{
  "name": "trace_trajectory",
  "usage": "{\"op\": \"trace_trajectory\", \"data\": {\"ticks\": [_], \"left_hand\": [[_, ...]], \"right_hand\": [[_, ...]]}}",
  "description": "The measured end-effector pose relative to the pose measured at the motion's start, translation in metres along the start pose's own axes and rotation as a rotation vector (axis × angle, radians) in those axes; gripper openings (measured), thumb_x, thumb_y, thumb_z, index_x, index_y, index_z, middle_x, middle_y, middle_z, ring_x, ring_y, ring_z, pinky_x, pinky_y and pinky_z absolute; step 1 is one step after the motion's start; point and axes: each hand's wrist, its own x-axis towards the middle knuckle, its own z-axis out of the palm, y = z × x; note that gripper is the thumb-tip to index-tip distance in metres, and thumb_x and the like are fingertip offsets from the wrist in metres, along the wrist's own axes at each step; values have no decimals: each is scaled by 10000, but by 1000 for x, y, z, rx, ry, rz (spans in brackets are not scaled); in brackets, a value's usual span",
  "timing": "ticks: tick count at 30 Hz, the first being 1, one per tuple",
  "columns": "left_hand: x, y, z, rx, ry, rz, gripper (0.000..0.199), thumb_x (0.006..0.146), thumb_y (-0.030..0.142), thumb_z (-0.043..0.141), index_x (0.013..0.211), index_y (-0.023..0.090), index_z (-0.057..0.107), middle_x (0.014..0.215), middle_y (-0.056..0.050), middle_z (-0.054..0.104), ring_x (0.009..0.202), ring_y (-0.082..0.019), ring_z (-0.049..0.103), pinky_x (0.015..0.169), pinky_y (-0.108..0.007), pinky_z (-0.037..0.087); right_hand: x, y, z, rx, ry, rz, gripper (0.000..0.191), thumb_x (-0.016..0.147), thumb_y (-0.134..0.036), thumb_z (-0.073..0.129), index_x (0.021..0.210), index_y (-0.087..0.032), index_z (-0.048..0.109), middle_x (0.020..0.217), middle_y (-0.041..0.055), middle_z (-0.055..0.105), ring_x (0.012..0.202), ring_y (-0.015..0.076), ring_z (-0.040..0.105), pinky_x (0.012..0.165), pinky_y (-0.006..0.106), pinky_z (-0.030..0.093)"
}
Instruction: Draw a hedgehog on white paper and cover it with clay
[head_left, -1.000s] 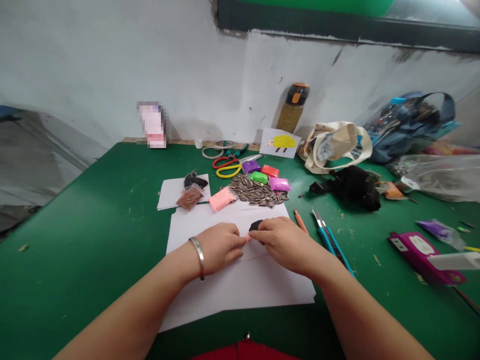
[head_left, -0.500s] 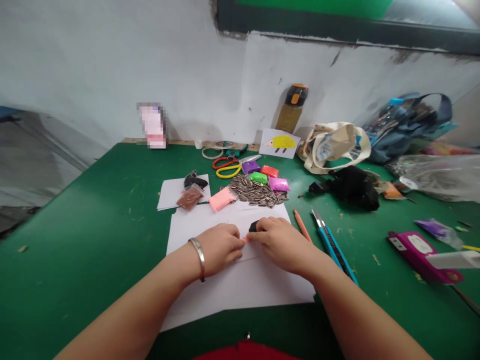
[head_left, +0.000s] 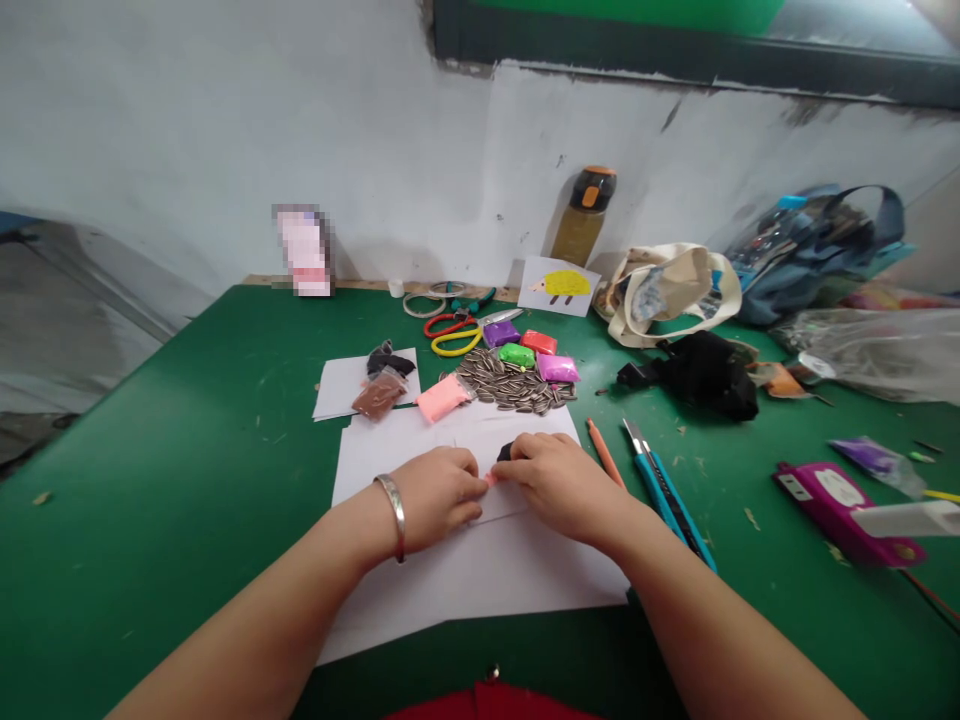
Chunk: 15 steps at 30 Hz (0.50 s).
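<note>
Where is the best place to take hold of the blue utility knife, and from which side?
Grip the blue utility knife at mid-handle, from above and from its right side. It lies flat on the green table, blade tip pointing away, with the orange pencil close on its left.

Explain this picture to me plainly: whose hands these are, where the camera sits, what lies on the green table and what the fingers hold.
There is no machine here. One camera sits on a person's head and looks forward and down, so the two bare arms coming in from the bottom are that person's own. The left hand, with a silver bangle on its wrist, and the right hand meet over a white sheet of paper on the green table. Between their fingertips they pinch a small pink piece of clay; a small black lump peeks out just behind the right hand. Farther back lie a pile of striped sunflower seeds, small bags of coloured clay, a pink clay bag and scissors with red and yellow handles. To the right lie an orange pencil and a teal utility knife.
</note>
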Motion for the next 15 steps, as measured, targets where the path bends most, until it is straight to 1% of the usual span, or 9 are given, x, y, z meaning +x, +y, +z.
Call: {"op": "trace_trajectory", "data": {"ticks": [3,5,8,11,15], "left_hand": [[-1,-1,-4,-48,-18,10,157,829,221,537,854,196,690,1006,-56,649,921,-199,593,831,-299,436],[-2,-3,-7,-86,-25,28,174,834,212,517,827,200,690,985,-43,667,899,-186,604,820,-286,438],[-2,-4,-9,-111,-8,28,197,842,212,493,859,204,689,953,-36,679,877,-180,610,797,-279,442],[0,-4,-6,-98,19,-6,209,853,217,485,915,204,684,952,-47,668,884,-184,604,795,-283,445],[4,0,0,-21,23,-60,208,863,219,482,923,192,680,959,-64,631,870,-186,589,786,-286,449]], "right_hand": [[-3,1,-5,43,25,9,431,843,-74,454,1111,-342,658,932,22,617,873,160,527,763,288,300],[-5,2,-7,64,48,-4,466,835,-50,428,1121,-341,653,931,16,631,866,156,537,747,278,314],[-7,3,-6,65,57,-51,468,837,-52,420,1125,-335,656,936,26,629,851,166,531,741,288,335],[-9,4,-2,46,54,-76,479,820,-40,427,1134,-322,653,966,40,617,849,175,513,755,312,348],[-10,2,-1,35,38,-86,478,786,-26,432,1114,-296,651,1004,44,604,885,187,504,779,329,358]]}}
